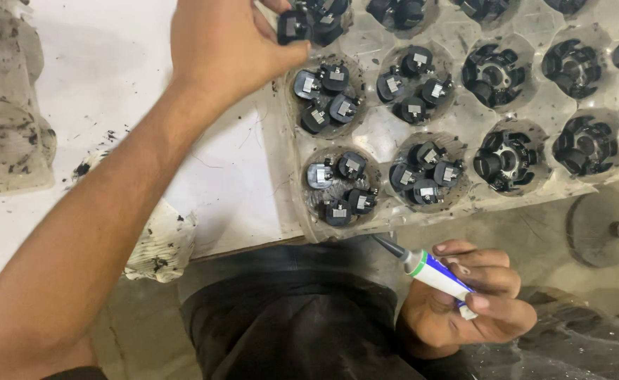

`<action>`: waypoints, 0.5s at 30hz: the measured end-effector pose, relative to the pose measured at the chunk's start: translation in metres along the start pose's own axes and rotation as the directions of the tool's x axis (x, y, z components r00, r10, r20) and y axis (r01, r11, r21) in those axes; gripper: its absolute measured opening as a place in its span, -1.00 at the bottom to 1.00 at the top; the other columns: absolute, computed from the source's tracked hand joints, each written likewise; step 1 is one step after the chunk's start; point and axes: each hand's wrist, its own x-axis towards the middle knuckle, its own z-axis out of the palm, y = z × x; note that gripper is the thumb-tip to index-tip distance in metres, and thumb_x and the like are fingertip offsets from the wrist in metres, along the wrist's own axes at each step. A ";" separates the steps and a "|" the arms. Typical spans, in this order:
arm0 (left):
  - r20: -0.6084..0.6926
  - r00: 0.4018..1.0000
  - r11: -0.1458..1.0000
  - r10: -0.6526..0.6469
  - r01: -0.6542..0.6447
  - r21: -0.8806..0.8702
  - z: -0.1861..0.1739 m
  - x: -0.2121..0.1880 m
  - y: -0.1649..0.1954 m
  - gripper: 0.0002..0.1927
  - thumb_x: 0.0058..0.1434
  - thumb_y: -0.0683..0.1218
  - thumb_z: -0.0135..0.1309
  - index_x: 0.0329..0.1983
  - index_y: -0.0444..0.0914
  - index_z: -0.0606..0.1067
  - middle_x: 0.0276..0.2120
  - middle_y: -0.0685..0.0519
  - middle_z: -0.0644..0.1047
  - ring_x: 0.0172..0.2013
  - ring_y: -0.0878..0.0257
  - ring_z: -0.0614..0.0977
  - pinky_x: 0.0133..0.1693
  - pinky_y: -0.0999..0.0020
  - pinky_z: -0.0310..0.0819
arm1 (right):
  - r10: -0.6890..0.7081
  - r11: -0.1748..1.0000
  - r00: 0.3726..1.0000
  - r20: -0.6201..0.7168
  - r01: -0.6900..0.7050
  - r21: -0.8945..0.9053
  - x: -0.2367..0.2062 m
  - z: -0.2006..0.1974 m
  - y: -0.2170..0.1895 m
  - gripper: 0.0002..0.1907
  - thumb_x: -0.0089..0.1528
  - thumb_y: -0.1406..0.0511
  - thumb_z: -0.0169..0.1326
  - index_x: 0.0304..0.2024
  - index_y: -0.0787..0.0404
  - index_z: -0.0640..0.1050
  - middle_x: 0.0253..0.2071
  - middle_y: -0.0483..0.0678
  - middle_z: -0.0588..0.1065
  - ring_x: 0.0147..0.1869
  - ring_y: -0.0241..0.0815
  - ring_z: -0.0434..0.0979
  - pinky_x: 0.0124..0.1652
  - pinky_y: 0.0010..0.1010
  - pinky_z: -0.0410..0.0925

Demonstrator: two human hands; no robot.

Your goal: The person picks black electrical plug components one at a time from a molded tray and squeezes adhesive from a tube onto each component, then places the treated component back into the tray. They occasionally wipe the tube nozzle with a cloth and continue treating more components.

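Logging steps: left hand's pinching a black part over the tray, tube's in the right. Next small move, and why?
Probably bring the left hand with its small black part down to the tube: the right hand holds it, nozzle toward the tray, nothing at its tip.

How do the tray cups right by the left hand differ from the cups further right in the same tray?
The near cups each hold four small separate black parts with pale metal faces; the far cups each hold one larger, ring-shaped black assembly. Both sit in the same clear, grimy tray. The left hand grips one small part.
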 end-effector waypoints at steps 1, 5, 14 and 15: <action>0.012 1.000 0.981 0.008 -0.010 0.193 0.005 0.014 -0.005 -0.66 0.05 0.15 0.44 -0.17 -0.07 0.70 -0.55 0.01 0.63 -0.53 0.14 0.61 -0.42 0.19 0.46 | -0.006 1.000 1.000 0.020 0.006 -0.020 0.000 -0.002 0.001 -0.64 0.24 0.28 0.29 -0.08 0.09 0.36 -0.21 -0.02 0.45 -0.16 -0.19 0.54 -0.23 -0.30 0.60; 0.064 0.996 0.938 -0.065 0.039 0.345 0.036 0.053 -0.024 -0.54 0.03 0.30 0.40 -0.27 -0.12 0.67 -0.53 0.04 0.61 -0.55 0.08 0.60 -0.48 0.08 0.44 | 0.036 0.999 0.999 0.023 -0.035 -0.027 -0.004 -0.009 0.001 -0.66 0.23 0.31 0.29 -0.10 0.11 0.37 -0.22 -0.02 0.45 -0.14 -0.15 0.54 -0.21 -0.23 0.61; 0.135 0.991 0.820 -0.008 -0.071 0.567 0.051 0.071 -0.040 -0.26 -0.22 0.43 0.49 -0.24 -0.22 0.65 -0.48 -0.01 0.64 -0.48 0.03 0.64 -0.41 0.08 0.44 | 0.082 0.994 0.986 0.145 -0.070 -0.086 0.000 -0.010 -0.001 -0.69 0.28 0.36 0.23 -0.07 0.10 0.35 -0.19 -0.04 0.45 -0.15 -0.21 0.53 -0.16 -0.25 0.59; 0.167 0.985 0.804 -0.032 -0.074 0.590 0.050 0.073 -0.037 -0.21 -0.24 0.45 0.50 -0.21 -0.23 0.64 -0.47 -0.03 0.63 -0.46 0.00 0.64 -0.39 0.07 0.44 | 0.089 0.993 0.984 0.152 -0.075 -0.095 0.001 -0.010 -0.002 -0.68 0.28 0.36 0.23 -0.07 0.09 0.34 -0.18 -0.04 0.45 -0.15 -0.21 0.53 -0.16 -0.25 0.59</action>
